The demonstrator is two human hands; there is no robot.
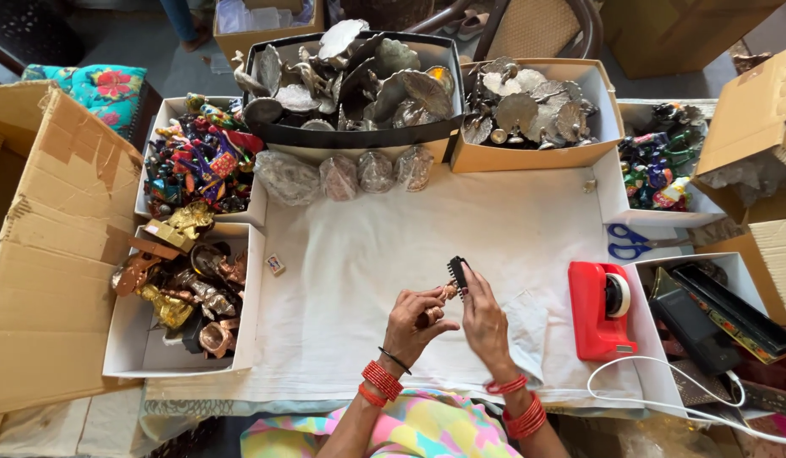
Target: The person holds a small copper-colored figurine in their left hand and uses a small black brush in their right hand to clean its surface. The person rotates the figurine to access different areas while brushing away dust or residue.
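Over the white cloth (512,229), my left hand (414,326) pinches a small copper-coloured metal piece (446,293) between its fingertips. My right hand (484,326) holds a small dark comb-like brush (457,271) against that piece. Both wrists wear red bangles. The hands are close together near the front middle of the cloth.
A red tape dispenser (598,309) stands to the right, with blue scissors (630,242) behind it. White boxes at left hold brass figurines (185,293) and colourful figurines (198,161). Silver peacock pieces fill a black tray (355,80) and cardboard box (533,106). Wrapped pieces (342,176) lie behind.
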